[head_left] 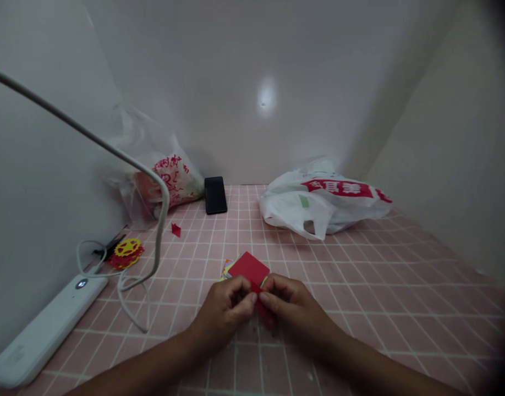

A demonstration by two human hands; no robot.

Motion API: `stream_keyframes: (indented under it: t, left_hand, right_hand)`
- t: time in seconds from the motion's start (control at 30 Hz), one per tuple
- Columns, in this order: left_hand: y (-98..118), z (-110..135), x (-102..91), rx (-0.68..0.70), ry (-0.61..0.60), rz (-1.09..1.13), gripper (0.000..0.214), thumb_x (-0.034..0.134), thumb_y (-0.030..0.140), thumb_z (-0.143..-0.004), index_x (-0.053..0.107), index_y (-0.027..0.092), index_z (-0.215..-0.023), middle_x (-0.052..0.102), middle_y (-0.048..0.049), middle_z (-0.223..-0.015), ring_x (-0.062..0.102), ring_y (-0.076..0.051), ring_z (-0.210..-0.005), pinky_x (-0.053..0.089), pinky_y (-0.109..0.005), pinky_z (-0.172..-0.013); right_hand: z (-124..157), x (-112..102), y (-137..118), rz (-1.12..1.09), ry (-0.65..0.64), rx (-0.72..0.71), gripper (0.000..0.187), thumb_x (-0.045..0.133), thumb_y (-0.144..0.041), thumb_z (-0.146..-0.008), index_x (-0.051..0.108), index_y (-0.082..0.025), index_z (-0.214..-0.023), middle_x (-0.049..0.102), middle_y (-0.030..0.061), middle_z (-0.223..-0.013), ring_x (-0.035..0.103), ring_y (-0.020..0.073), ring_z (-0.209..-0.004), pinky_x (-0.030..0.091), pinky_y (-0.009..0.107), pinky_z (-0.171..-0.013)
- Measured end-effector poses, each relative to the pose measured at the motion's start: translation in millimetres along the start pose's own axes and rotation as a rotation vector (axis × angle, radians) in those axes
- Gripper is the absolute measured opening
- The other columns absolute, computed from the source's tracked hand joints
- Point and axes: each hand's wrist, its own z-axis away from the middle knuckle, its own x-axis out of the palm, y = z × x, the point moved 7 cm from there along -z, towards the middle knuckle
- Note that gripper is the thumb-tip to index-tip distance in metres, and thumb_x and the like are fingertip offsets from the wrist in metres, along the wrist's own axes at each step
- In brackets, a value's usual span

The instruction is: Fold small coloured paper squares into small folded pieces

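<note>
Both hands meet low in the middle of the view, pinching a small piece of folded red paper point(257, 287) between thumbs and forefingers. My left hand point(232, 303) grips it from the left, and my right hand point(286, 301) from the right. Its lower part is blurred and partly covered by the fingers. Just beyond the hands lies a stack of coloured paper sheets with a red sheet point(248, 266) on top; the edges of yellow and other colours show at its left side. Farther off to the left is a small folded red paper piece point(176, 230).
A white power bank-like device point(50, 324) with a cable point(164, 209) lies at left, near yellow and red paper cutouts point(127, 248). A phone point(215, 195) and two plastic bags, left bag point(174, 176) and right bag point(294, 206), stand toward the back wall.
</note>
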Motion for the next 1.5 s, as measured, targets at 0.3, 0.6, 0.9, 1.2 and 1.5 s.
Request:
stream_keyframes:
  t: [0.3, 0.6, 0.9, 1.2, 1.5]
  left_hand:
    - [6, 1, -5.3, 0.041, 0.057, 0.008, 0.035, 0.051, 0.041, -0.089, 0.054, 0.017, -0.064, 0.051, 0.0013, -0.060, 0.047, -0.013, -0.058, 0.037, -0.024, -0.057]
    - [-5, -1, 3.9, -0.054, -0.076, 0.165, 0.033, 0.058, 0.047, -0.086, 0.052, 0.018, -0.071, 0.055, 0.0024, -0.059, 0.051, -0.012, -0.053, 0.040, -0.023, -0.053]
    - [-8, -1, 4.2, -0.035, -0.081, 0.249, 0.033, 0.055, 0.046, -0.090, 0.054, 0.017, -0.073, 0.057, 0.0019, -0.061, 0.051, -0.011, -0.053, 0.039, -0.023, -0.054]
    - [-5, -4, 3.8, -0.029, -0.099, 0.343, 0.034, 0.050, 0.047, -0.093, 0.059, 0.016, -0.081, 0.065, -0.0019, -0.069, 0.057, -0.012, -0.057, 0.045, -0.024, -0.058]
    - [-14, -8, -0.3, -0.085, -0.022, 0.383, 0.025, 0.067, 0.038, -0.073, 0.053, 0.017, -0.074, 0.055, 0.0043, -0.059, 0.049, -0.009, -0.047, 0.039, -0.022, -0.049]
  right_hand:
    - [3, 13, 1, -0.099, -0.089, 0.040, 0.030, 0.071, -0.038, -0.079, 0.053, -0.017, -0.065, 0.057, -0.0024, -0.052, 0.048, 0.0087, -0.046, 0.034, 0.022, -0.047]
    - [-2, 0, 2, -0.099, 0.043, 0.054, 0.034, 0.072, -0.045, -0.077, 0.054, -0.018, -0.067, 0.058, -0.0029, -0.048, 0.050, 0.0099, -0.040, 0.037, 0.022, -0.044]
    - [-1, 5, -2, -0.157, -0.035, 0.065, 0.035, 0.071, -0.046, -0.079, 0.054, -0.017, -0.067, 0.060, -0.0026, -0.054, 0.050, 0.0085, -0.040, 0.036, 0.022, -0.042]
    - [-2, 3, -5, -0.145, 0.009, 0.045, 0.035, 0.068, -0.047, -0.081, 0.055, -0.017, -0.068, 0.059, -0.0028, -0.057, 0.052, 0.0093, -0.042, 0.037, 0.023, -0.044]
    - [-4, 3, 3, -0.091, 0.002, 0.057, 0.037, 0.066, -0.051, -0.081, 0.053, -0.018, -0.070, 0.057, -0.0031, -0.050, 0.050, 0.0098, -0.040, 0.036, 0.022, -0.042]
